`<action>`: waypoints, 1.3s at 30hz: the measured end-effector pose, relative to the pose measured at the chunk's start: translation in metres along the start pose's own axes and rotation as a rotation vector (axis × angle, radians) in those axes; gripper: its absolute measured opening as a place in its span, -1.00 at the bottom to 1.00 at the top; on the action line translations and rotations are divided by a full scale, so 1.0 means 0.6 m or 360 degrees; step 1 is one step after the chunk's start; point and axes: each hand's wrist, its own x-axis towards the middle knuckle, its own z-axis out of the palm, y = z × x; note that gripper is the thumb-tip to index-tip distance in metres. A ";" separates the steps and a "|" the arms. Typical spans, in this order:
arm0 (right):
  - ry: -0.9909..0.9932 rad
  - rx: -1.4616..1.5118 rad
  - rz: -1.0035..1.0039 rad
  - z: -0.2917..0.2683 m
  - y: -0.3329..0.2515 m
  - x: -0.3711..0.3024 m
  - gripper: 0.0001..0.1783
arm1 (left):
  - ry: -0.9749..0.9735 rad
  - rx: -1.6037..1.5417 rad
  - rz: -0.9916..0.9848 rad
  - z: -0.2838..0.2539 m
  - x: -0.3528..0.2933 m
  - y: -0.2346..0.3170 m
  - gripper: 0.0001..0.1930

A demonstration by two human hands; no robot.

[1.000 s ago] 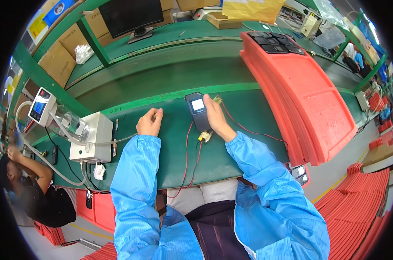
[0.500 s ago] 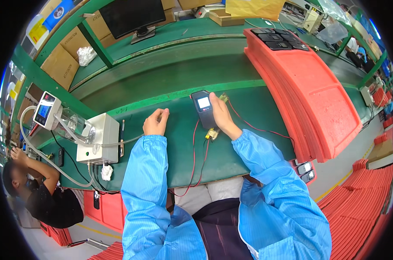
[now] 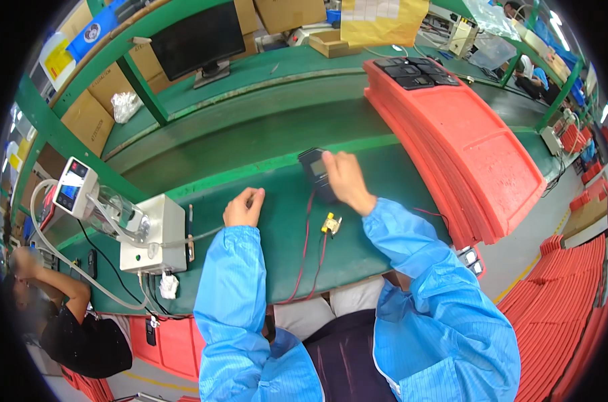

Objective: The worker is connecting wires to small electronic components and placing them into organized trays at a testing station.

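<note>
This looks like a factory workshop: a green tabletop [image 3: 277, 275] bears a white instrument box [image 3: 158, 231] and stacked red trays [image 3: 478, 167] topped with black devices [image 3: 418, 72]; further tray stacks [image 3: 552, 318] and a co-worker [image 3: 86, 342] are nearby.

Green-topped workbench [image 3: 287, 231] across middle, edges bowed by lens. Raised green shelf [image 3: 290, 79] behind it, slanting green post [image 3: 142, 90] at left. Cardboard boxes [image 3: 87, 127] at shelf's left end and back; dark monitor [image 3: 198, 41] in front of some. Grey floor [image 3: 504, 260] at right, yellow line [image 3: 518, 280] on it, stacked red trays [image 3: 552, 318] alongside. Bright ceiling light [image 3: 557, 28] near upper right rim.
</note>
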 end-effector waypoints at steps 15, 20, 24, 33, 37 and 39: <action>0.0237 -0.1013 0.0769 -0.349 0.314 0.355 -0.13 | -0.0071 0.0097 0.0030 -0.034 0.010 -0.021 -0.65; -0.0072 -0.0731 0.0834 -0.318 0.307 0.383 -0.23 | -0.0072 0.0098 0.0038 -0.052 -0.002 -0.036 -0.65; -0.0255 -0.0307 0.0858 -0.343 0.314 0.389 -0.32 | -0.0070 0.0042 0.0041 -0.072 -0.021 -0.056 -0.65; 0.0248 -0.0351 0.0870 -0.362 0.194 0.358 -0.48 | 0.0059 0.0138 0.0180 -0.096 -0.057 -0.056 -0.71; 0.0401 -0.0623 0.0119 -0.355 0.117 0.333 -0.50 | 0.0402 0.0296 0.0725 -0.084 -0.077 -0.009 -0.58; 0.0710 -0.0644 -0.1120 -0.297 -0.004 0.280 -0.59 | 0.0522 0.0377 0.0944 -0.077 -0.087 0.023 -0.50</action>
